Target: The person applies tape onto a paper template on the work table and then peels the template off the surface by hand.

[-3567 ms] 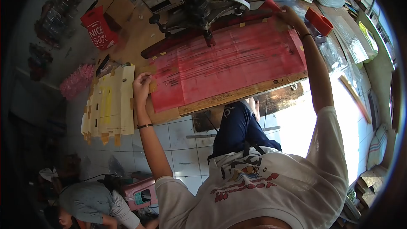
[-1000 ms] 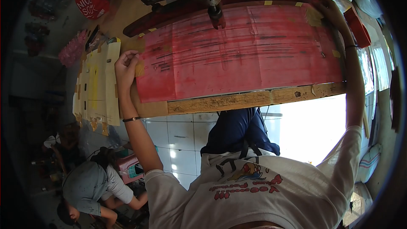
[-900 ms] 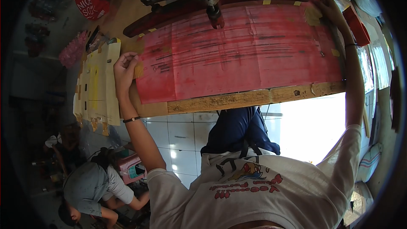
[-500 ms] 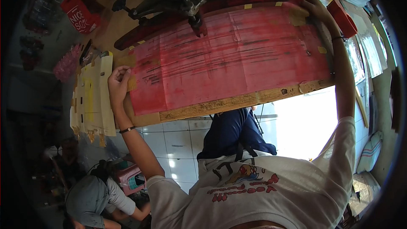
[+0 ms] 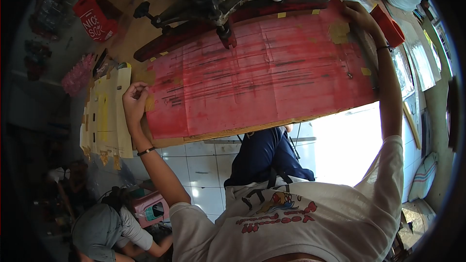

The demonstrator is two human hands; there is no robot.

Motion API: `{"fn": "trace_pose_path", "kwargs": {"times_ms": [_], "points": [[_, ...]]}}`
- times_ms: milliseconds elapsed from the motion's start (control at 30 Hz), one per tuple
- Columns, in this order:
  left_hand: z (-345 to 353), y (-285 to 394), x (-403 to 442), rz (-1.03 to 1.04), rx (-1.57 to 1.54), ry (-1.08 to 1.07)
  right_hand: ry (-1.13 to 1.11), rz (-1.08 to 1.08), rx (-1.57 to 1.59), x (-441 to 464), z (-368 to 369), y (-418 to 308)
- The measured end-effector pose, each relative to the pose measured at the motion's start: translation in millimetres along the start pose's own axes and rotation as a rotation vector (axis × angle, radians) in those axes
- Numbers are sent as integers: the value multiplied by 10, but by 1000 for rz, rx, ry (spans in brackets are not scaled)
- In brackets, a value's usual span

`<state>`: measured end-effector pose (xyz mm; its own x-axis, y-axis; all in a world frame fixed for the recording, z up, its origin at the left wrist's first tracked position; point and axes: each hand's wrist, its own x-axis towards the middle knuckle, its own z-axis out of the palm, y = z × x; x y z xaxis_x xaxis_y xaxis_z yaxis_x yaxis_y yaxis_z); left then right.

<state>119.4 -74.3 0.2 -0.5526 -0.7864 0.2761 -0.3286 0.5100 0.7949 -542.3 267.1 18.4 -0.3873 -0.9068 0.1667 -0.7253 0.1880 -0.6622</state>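
Observation:
A large translucent red sheet (image 5: 228,92), creased and streaked with dark lines, lies across the wooden table. Brown tape patches (image 5: 339,33) mark its upper corners. At its left edge my left hand (image 5: 136,99) is closed in a pinch, with the thumb and finger by a tape patch. My right hand (image 5: 360,15) grips the far right corner, its fingertips partly hidden by the sheet. Over the sheet's far edge stands a black metal clamp frame (image 5: 213,5) with a dark red-stained bar (image 5: 189,28) beneath it.
On the left is a cream taped board (image 5: 109,111); a red bag (image 5: 94,19) stands behind it. A red-orange container (image 5: 390,25) sits beside my right wrist. Another person in a grey cap (image 5: 97,230) is at the lower left, near a pink stool (image 5: 151,208).
The red sheet has slid toward me with both hands on it, and now covers most of the wooden front edge that showed before. The view has shifted slightly too.

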Motion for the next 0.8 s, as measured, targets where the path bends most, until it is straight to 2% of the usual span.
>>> {"fn": "trace_pose_path", "kwargs": {"times_ms": [67,167,267,367,467,567,767,800], "points": [[6,-7,-6,-2,9,8,146,-54,59,-25,101,-66],[3,-19,-13,-9,50,6,281,2,39,126,129,374],[11,-6,-15,-21,42,1,-48,24,-83,172,-28,342],[24,34,-38,-23,41,-7,71,-93,8,72,132,170],[39,76,-44,-30,39,-4,44,43,-162,33,143,-188],[59,95,-18,-55,11,-9,55,20,-190,79,194,-62],[-31,-70,87,-60,-126,-67,-180,20,-52,279,-27,121],[-40,-90,63,-69,-166,-60,-167,17,-67,310,-13,137]]}}
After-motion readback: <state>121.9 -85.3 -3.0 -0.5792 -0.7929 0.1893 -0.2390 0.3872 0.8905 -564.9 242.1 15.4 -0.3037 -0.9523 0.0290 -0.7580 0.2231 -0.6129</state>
